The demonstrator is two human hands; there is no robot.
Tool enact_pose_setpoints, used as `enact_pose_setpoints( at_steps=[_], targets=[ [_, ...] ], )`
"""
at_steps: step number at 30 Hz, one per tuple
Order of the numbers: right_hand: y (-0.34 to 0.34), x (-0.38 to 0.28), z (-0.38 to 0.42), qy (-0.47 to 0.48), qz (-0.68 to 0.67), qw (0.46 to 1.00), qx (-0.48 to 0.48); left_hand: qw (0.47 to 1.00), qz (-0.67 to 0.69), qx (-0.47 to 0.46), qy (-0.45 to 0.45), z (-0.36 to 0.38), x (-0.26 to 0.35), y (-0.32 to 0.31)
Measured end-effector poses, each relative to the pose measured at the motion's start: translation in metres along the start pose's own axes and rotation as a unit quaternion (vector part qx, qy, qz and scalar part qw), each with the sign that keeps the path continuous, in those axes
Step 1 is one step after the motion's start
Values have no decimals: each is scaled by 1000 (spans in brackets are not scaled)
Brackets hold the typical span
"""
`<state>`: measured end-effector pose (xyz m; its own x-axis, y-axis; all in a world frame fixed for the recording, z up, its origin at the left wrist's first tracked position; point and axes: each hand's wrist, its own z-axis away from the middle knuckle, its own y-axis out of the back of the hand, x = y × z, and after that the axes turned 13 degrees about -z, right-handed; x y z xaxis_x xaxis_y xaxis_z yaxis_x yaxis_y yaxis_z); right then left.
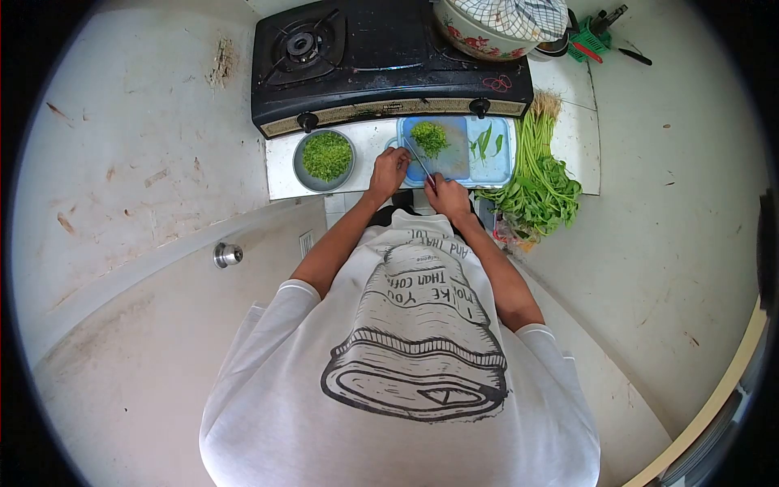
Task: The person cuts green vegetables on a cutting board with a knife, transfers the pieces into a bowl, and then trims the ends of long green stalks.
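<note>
My right hand is wrapped round the handle of a knife, whose blade points up and left over a blue cutting board. Near the blade's tip, at the board's left edge, my left hand has its fingers bent together; what they hold, if anything, is too small to name. Chopped greens lie in a pile on the board, just above the blade. The board rests on a light blue tray, with a few loose green leaves on its right part.
A grey bowl of chopped greens stands left. Behind is a black two-burner stove with a flowered pot under a checked cloth. Long leafy stems lie at the right. A green basket with utensils is at the back right.
</note>
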<state>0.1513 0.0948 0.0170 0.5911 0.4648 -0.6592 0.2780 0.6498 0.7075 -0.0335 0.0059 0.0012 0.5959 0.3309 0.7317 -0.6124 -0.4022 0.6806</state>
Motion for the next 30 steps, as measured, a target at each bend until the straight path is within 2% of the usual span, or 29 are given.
enact_pose_setpoints(
  at_steps=[2, 8, 24, 30],
  targets=[
    [1, -2, -2, -1, 19, 1000, -2, 999, -4, -9, 34, -1, 3, 1],
    [-1, 0, -2, 8, 39, 999, -8, 999, -12, 2, 53, -2, 6, 1],
    [4, -6, -10, 0, 48, 999, -7, 999, -4, 2, 41, -2, 3, -2],
    [5, -9, -6, -12, 51, 998, -39, 999, -14, 12, 40, -3, 2, -3]
  ],
)
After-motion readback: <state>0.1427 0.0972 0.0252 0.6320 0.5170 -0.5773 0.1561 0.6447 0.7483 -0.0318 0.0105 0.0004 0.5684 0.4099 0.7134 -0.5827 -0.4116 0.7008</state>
